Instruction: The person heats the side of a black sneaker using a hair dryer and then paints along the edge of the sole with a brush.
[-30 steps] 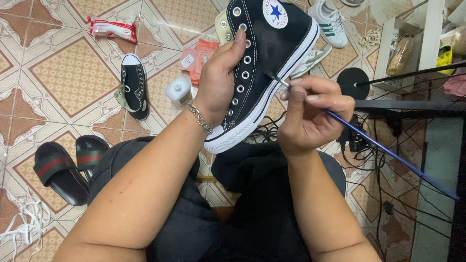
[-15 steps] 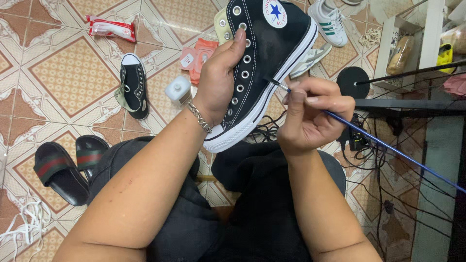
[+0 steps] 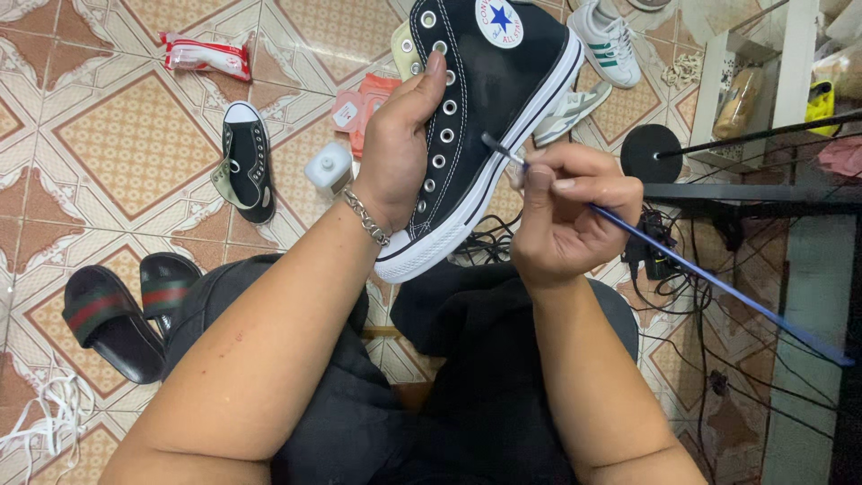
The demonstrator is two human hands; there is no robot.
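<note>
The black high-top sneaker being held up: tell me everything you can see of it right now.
The black high-top sneaker looks like canvas, with a thick white rubber sole and toe cap, two rows of metal eyelets with no lace in them, and a round white ankle patch bearing a blue star. It is held in the air, tilted, toe toward the person. The left hand grips its eyelet side; the right hand holds a thin blue-handled brush with its tip at the sole's edge.
</note>
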